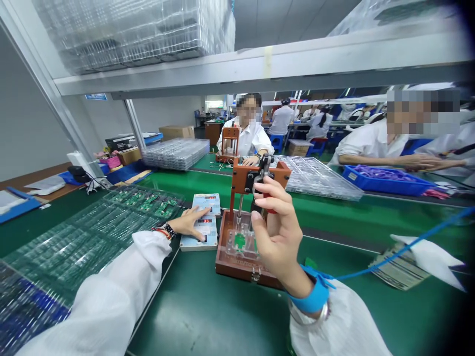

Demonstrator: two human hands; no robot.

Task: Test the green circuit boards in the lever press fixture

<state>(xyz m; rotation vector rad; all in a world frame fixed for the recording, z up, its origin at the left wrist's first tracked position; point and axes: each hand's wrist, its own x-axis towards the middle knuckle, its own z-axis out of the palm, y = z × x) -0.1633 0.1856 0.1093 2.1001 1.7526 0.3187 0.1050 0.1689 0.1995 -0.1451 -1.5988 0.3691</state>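
My left hand (191, 221) rests with spread fingers on two light-blue boxes with red digit displays, the nearer box (198, 242) and the farther box (216, 200). My right hand (278, 222) has its fingers curled round the lever handle (257, 205) of a toggle clamp on the orange-topped test fixture (243, 178). A small green circuit board (240, 241) sits in the clear holder on the fixture's brown wooden base (233, 264). Part of the holder is hidden behind my right hand. A blue strap (309, 295) circles my right wrist.
Clear plastic trays (85, 242), some with circuit boards (148, 200), lie at left. A paper label sheet (401, 269) lies at right. A metal shelf beam (237, 69) spans overhead. Across the bench sit people in white, near a blue bin (389, 185).
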